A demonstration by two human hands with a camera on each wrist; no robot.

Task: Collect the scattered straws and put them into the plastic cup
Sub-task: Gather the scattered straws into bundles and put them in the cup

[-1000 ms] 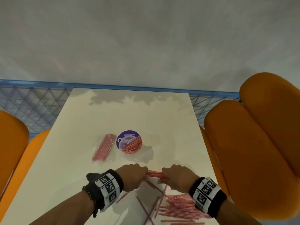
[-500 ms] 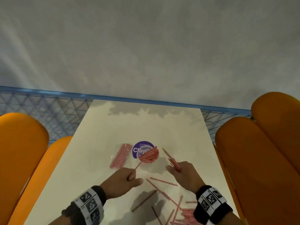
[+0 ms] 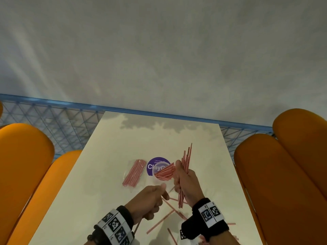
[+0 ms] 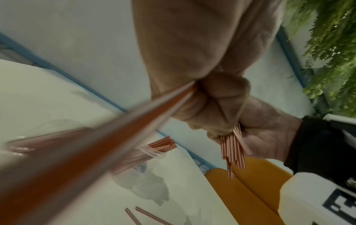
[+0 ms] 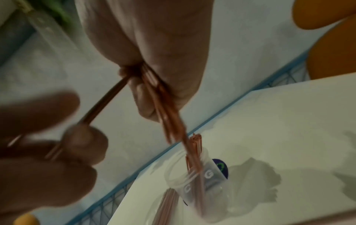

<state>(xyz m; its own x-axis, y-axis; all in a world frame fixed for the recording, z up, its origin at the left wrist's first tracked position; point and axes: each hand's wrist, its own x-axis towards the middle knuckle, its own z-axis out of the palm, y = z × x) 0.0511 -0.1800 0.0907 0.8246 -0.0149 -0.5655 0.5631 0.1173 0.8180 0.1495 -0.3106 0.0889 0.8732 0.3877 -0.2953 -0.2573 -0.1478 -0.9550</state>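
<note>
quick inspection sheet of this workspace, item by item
surface: white table, glossy, shadows on it
job's things: clear plastic cup upright, already holding straws; loose straws scattered at the near edge; purple round sticker under the cup
clutter: wrapped pack of straws lying flat left of the cup
grippers: right hand grips a bundle of straws; left hand pinches a single straw beside it
cables: nothing seen
surroundings: orange seats both sides, blue mesh railing behind
</note>
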